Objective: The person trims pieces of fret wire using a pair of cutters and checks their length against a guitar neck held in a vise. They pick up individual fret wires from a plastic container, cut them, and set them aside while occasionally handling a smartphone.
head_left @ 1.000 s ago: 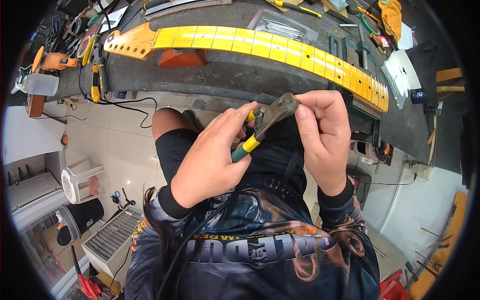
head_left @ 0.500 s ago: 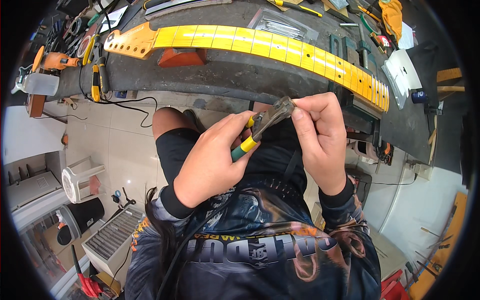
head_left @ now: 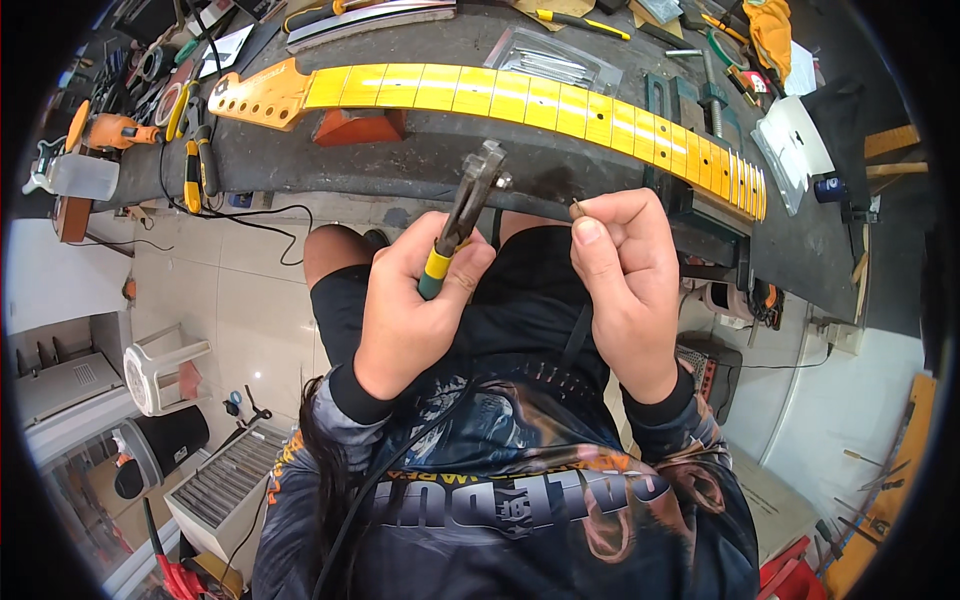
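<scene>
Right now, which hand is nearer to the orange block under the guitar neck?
Left. The left hand, holding pliers, is below the orange block; the right hand is farther right.

Upright yellow-green-handled pliers [head_left: 462,215]; a tiny metal piece [head_left: 577,209] just beside.

A dark workbench [head_left: 330,160] carries a yellow guitar neck [head_left: 520,98] and scattered tools.

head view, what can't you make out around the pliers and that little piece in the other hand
- Pliers: grips hidden inside the left hand.
- Small piece pinched by the right hand: too small to identify.
- Guitar neck: its far end is warped by the fisheye rim.
- Bench: clutter at the top edge too small.
</scene>
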A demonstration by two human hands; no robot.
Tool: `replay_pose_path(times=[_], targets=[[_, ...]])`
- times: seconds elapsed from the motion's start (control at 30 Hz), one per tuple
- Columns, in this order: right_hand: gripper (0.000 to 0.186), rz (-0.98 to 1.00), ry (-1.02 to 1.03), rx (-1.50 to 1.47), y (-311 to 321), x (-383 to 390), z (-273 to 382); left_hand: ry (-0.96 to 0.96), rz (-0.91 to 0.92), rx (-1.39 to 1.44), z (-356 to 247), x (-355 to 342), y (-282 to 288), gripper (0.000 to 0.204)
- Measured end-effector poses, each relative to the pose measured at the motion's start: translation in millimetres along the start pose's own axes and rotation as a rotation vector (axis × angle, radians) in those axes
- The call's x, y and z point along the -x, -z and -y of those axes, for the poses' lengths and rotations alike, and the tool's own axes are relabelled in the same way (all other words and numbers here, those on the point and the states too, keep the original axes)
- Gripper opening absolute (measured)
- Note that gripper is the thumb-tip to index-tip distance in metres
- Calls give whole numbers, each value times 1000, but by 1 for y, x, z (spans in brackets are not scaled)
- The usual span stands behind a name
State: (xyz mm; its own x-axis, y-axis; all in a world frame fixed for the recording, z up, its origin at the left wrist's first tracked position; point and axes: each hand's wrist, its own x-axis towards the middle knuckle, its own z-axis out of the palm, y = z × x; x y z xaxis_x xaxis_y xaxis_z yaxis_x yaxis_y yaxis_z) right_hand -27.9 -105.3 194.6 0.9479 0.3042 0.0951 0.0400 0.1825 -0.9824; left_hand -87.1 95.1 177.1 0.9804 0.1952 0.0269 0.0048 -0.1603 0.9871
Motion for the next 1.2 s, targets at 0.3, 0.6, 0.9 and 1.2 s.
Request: replay_pose_path(times=[0.3, 0.6, 0.9, 1.2], targets=[[7, 161, -3, -115, 5, 8, -7, -76, 81, 313, -8, -3, -13, 17], [8, 132, -165, -375, 6, 25, 9, -120, 181, 236, -16, -4, -26, 35], [39, 171, 72, 68, 28, 42, 19, 69, 293, 558, -27, -2, -37, 33], [73, 333, 313, 423, 43, 44, 38, 176, 363, 712, -36, -2, -33, 35]])
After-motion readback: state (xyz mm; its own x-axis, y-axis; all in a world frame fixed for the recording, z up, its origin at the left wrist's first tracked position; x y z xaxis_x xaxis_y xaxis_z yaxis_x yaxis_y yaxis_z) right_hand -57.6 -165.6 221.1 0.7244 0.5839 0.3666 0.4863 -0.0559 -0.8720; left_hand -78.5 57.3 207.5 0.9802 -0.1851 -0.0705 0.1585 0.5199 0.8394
